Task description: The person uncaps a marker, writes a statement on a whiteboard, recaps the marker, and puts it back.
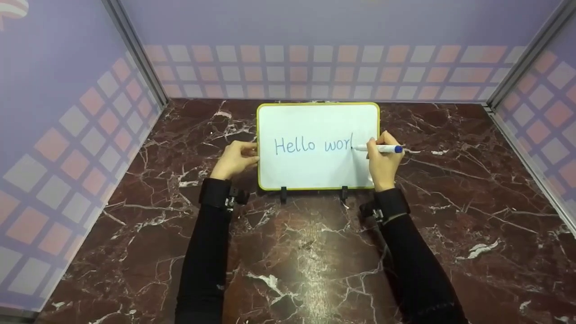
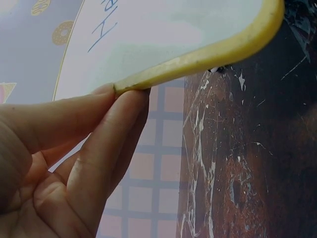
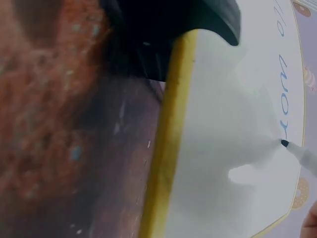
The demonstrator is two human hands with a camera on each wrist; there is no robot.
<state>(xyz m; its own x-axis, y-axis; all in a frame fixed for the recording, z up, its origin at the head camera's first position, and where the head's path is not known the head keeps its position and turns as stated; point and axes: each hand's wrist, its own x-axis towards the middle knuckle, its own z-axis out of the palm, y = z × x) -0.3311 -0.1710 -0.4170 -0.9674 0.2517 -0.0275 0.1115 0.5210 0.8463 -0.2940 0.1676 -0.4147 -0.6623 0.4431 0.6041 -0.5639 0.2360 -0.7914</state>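
A whiteboard (image 1: 310, 168) with a yellow rim stands propped up, bearing the blue handwriting "Hello wor" and a tall stroke after it. My left hand (image 1: 235, 159) pinches its left edge between thumb and fingers; the left wrist view shows this grip on the yellow rim (image 2: 198, 59) closely. In my right hand (image 1: 384, 164) is a white marker (image 1: 378, 148) with a blue end, held like a pen. Its dark tip (image 3: 284, 143) touches the board at the end of the writing. Only a bit of a right finger (image 3: 310, 225) shows in the right wrist view.
Two black stand feet (image 1: 283, 195) hold the board's lower edge; one black support (image 3: 198, 20) looms large in the right wrist view. Beneath lies a dark red marbled tabletop (image 1: 306, 252). Purple panels with pink and white squares (image 1: 322, 72) enclose the back and sides.
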